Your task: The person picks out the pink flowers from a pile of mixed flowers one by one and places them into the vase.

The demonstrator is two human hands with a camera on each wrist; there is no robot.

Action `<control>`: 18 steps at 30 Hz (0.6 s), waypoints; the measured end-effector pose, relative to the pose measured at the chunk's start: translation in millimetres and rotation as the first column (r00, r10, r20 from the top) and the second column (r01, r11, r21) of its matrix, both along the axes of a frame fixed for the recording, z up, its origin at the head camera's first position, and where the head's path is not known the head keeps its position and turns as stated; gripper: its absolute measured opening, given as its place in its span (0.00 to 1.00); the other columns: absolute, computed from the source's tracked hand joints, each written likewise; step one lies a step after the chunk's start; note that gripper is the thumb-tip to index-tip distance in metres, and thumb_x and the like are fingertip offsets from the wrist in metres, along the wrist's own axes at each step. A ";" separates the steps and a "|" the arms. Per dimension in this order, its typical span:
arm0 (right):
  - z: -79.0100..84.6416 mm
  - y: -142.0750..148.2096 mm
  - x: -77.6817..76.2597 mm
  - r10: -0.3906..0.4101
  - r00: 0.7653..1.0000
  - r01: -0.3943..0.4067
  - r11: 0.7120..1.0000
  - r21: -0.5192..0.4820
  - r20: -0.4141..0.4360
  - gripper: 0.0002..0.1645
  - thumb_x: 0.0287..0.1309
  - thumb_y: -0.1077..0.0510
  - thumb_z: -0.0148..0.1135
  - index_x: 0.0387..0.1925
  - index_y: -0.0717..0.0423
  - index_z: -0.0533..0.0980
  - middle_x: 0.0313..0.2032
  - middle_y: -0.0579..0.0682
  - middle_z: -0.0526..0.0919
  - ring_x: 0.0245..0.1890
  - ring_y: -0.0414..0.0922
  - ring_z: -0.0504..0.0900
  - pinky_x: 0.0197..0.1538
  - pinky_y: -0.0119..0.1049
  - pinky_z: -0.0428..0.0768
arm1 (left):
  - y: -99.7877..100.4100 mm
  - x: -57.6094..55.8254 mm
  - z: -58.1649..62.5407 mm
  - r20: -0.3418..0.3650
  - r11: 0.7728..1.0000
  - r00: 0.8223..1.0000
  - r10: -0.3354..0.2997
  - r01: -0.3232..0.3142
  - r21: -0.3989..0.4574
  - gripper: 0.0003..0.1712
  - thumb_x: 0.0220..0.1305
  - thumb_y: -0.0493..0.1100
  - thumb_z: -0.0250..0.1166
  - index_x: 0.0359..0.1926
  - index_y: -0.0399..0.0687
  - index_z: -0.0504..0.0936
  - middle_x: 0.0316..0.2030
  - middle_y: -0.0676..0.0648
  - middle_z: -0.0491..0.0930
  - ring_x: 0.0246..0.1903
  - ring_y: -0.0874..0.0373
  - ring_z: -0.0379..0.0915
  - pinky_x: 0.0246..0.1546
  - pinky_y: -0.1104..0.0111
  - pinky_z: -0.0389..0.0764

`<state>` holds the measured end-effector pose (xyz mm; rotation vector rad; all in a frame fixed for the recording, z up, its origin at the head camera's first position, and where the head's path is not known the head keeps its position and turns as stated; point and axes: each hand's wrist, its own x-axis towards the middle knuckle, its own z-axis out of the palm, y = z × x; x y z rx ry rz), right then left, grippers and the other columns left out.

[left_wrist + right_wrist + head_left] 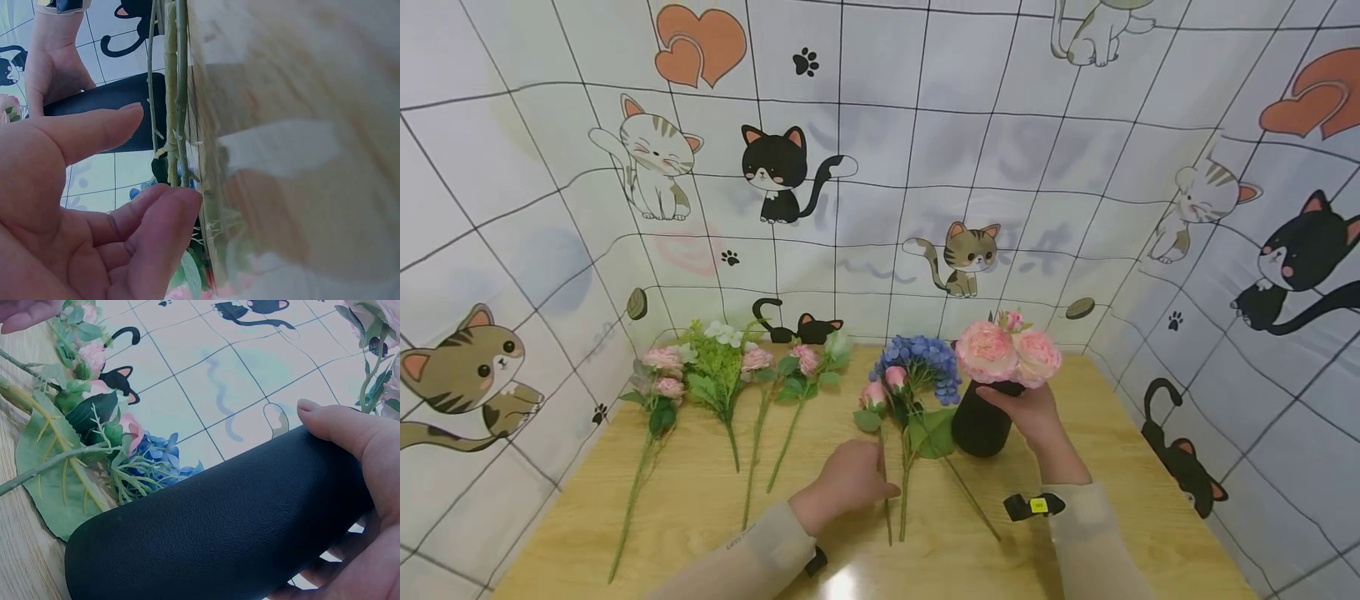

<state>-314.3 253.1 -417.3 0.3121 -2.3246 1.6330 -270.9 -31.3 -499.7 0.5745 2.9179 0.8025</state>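
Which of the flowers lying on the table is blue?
The clustered bloom just left of the black vase, partly behind the two pink rosebuds; the other flowers lying there are pink, white or yellow-green.

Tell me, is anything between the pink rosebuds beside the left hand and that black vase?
Yes: the blue flower cluster and a broad green leaf lie between the pink rosebuds and the black vase. Pink blooms also crowd the vase's top, where the right hand holds it.
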 end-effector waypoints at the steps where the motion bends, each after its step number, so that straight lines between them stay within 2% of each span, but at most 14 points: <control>1: -0.7 0.1 1.1 -0.003 1.000 0.003 1.000 0.003 0.004 0.50 0.48 0.63 0.75 0.69 0.60 0.59 0.68 0.63 0.65 0.70 0.59 0.59 0.70 0.63 0.53 | 0.2 1.0 -1.0 0.007 1.000 1.000 -0.004 0.004 0.000 0.21 0.45 0.57 0.76 0.17 0.55 0.72 0.15 0.58 0.72 0.16 0.61 0.66 0.20 0.67 0.70; 6: -3.0 0.2 1.0 -0.012 1.000 0.012 1.000 -0.002 0.017 0.50 0.48 0.62 0.75 0.70 0.58 0.59 0.68 0.61 0.66 0.70 0.57 0.59 0.71 0.60 0.54 | 0.3 1.6 -5.1 0.008 1.000 1.000 -0.011 0.011 -0.009 0.22 0.44 0.57 0.76 0.14 0.55 0.72 0.13 0.58 0.71 0.15 0.61 0.66 0.18 0.67 0.70; 13: -4.0 1.2 -1.0 -0.014 1.000 0.014 1.000 -0.012 0.011 0.50 0.47 0.62 0.75 0.69 0.60 0.60 0.67 0.63 0.67 0.70 0.59 0.60 0.70 0.62 0.56 | -0.2 -4.4 -12.9 0.016 0.995 0.999 -0.032 0.033 -0.096 0.31 0.41 0.60 0.76 0.06 0.56 0.64 0.07 0.59 0.57 0.12 0.61 0.58 0.13 0.68 0.62; 18: -4.1 2.0 -0.8 -0.010 1.000 0.010 1.000 0.001 -0.001 0.50 0.47 0.62 0.75 0.69 0.60 0.59 0.67 0.64 0.67 0.70 0.60 0.60 0.69 0.63 0.56 | 1.4 -6.8 -16.3 0.040 0.992 0.999 -0.027 0.032 -0.124 0.29 0.39 0.60 0.76 0.06 0.55 0.65 0.08 0.57 0.62 0.12 0.59 0.61 0.12 0.66 0.65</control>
